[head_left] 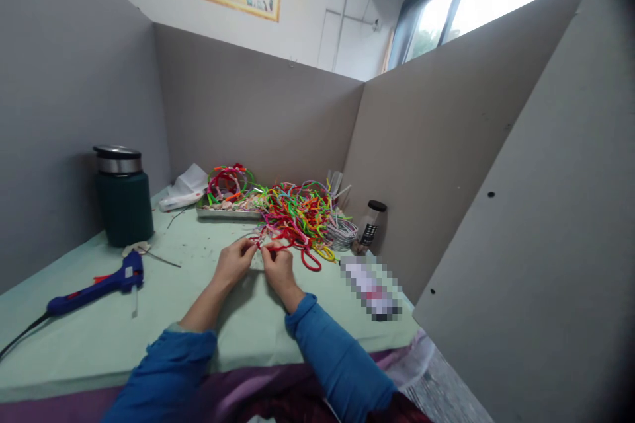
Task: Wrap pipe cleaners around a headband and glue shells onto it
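My left hand (pixel 234 263) and my right hand (pixel 278 268) are close together over the middle of the table, fingers pinched. Between their fingertips is a thin strip of red cord (pixel 257 242), partly covered by the fingers. Just past my right hand a red cord loop (pixel 312 268) lies on the cloth; whether it joins the held piece I cannot tell. Right behind the hands spreads a tangled heap of colourful cords (pixel 302 208) in red, green, yellow, pink and white.
A metal tray (pixel 228 214) with small pieces and cord rings stands at the back. On the left are a dark green flask (pixel 124 208) and a blue glue gun (pixel 124 274). A black-lidded jar (pixel 371 225) and a blurred-out phone-like object (pixel 370 287) lie right. Grey partitions (pixel 258 106) enclose the table.
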Demonstrator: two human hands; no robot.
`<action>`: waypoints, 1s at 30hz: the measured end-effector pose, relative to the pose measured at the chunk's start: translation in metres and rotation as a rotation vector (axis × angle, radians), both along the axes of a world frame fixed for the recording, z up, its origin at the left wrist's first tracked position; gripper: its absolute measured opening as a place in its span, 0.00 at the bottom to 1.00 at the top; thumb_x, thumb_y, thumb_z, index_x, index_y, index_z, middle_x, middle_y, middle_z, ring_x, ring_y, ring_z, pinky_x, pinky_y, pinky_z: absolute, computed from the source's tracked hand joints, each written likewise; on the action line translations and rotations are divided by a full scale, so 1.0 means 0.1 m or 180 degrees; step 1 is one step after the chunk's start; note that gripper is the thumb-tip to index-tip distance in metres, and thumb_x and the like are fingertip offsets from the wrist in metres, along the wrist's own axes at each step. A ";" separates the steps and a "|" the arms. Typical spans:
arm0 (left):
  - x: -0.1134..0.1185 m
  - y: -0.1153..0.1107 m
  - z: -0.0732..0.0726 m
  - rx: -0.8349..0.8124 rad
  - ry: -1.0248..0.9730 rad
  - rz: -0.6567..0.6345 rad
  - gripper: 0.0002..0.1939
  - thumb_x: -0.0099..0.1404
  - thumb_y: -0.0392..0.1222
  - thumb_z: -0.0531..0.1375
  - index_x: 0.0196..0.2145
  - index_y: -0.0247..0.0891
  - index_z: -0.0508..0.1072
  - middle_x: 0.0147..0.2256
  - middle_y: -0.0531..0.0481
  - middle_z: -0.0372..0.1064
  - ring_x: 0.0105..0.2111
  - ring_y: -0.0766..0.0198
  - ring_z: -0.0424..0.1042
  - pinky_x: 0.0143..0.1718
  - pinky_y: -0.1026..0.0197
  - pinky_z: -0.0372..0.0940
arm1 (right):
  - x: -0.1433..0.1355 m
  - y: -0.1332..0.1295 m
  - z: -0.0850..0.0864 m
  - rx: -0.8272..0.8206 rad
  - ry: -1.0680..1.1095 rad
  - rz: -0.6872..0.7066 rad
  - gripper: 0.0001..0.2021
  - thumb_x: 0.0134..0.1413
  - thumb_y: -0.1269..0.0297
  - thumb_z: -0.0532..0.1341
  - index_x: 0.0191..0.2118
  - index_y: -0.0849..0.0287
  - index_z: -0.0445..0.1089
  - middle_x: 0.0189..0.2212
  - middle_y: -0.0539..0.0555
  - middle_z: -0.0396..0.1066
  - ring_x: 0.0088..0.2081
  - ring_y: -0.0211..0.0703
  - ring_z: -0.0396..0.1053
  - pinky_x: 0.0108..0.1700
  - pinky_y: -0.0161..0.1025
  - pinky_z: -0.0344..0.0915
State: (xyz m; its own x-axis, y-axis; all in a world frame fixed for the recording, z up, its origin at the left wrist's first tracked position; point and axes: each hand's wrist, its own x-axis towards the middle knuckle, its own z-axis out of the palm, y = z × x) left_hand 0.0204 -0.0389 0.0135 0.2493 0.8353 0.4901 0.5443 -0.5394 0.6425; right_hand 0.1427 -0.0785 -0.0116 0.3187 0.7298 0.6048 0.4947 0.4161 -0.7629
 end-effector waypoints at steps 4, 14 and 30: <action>-0.01 0.00 0.00 0.0011 -0.0039 0.0019 0.13 0.58 0.46 0.52 0.30 0.38 0.74 0.27 0.51 0.74 0.28 0.65 0.70 0.31 0.66 0.60 | -0.01 -0.01 0.00 0.0052 -0.0080 0.0029 0.08 0.54 0.62 0.55 0.30 0.57 0.71 0.25 0.51 0.70 0.29 0.42 0.66 0.36 0.37 0.61; 0.01 0.03 -0.06 0.0092 -0.0210 -0.0100 0.12 0.60 0.42 0.54 0.34 0.37 0.77 0.33 0.48 0.76 0.30 0.65 0.71 0.33 0.66 0.61 | 0.00 -0.01 -0.01 0.0119 0.0001 0.0058 0.09 0.54 0.62 0.56 0.30 0.59 0.71 0.27 0.53 0.71 0.30 0.42 0.67 0.36 0.37 0.61; 0.01 0.01 -0.04 0.0009 -0.0400 -0.0042 0.11 0.59 0.39 0.56 0.34 0.37 0.78 0.31 0.49 0.76 0.29 0.66 0.71 0.32 0.66 0.61 | 0.02 -0.03 0.00 0.0258 0.0086 0.0364 0.07 0.52 0.63 0.58 0.33 0.58 0.72 0.29 0.54 0.72 0.31 0.42 0.68 0.36 0.38 0.62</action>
State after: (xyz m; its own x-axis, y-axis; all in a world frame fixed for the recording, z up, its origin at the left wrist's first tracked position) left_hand 0.0209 -0.0380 0.0097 0.1967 0.8308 0.5206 0.4523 -0.5480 0.7037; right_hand 0.1444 -0.0819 -0.0114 0.2534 0.7113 0.6556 0.4203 0.5294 -0.7369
